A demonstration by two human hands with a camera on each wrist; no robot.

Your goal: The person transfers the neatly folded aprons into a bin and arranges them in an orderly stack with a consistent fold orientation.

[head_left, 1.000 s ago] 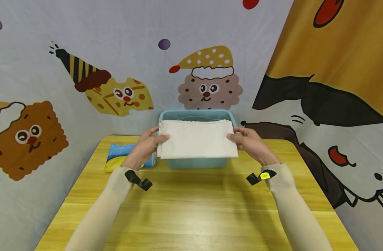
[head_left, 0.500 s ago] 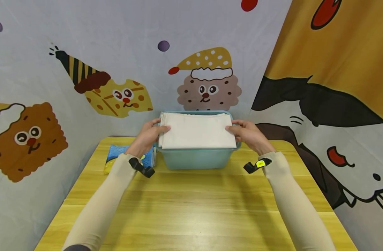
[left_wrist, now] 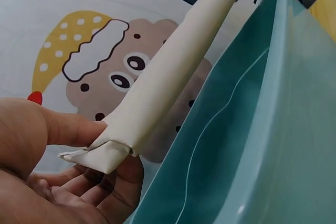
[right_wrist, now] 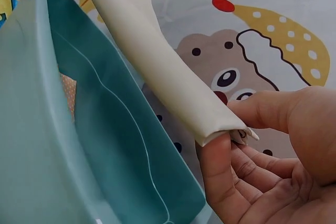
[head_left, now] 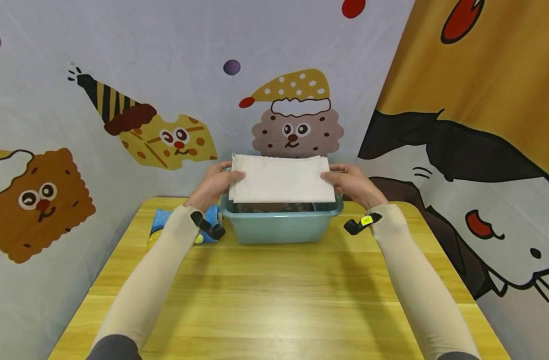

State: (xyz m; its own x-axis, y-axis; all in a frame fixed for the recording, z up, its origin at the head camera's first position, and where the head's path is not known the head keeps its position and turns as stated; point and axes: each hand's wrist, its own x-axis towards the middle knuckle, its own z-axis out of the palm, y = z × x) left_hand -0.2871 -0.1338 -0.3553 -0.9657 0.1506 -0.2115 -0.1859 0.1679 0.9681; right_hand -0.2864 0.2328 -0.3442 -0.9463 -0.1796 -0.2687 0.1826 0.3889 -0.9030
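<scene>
A folded cream cloth [head_left: 283,181] is held level above the back part of a teal plastic basin [head_left: 281,229]. Its left end is pinched by my left hand [head_left: 213,185], thumb on top and fingers beneath. At the other end my right hand [head_left: 354,185] grips it the same way. Both wrist views show the folded layers at the cloth's ends. Below the cloth's front edge, something dark and patterned [head_left: 274,207] shows inside the basin. A piece of peach dotted fabric [right_wrist: 69,95] shows in there in the right wrist view.
Left of the basin lies a blue and yellow folded fabric [head_left: 163,218], partly behind my left forearm. The wooden table [head_left: 274,300] stands against a cartoon-printed wall cloth [head_left: 166,40]. A thin white line [left_wrist: 198,145] runs along the basin's inner wall.
Both hands have carried the cloth up and away toward the wall, from in front of the basin to over its back. The basin's front rim and some contents now show.
</scene>
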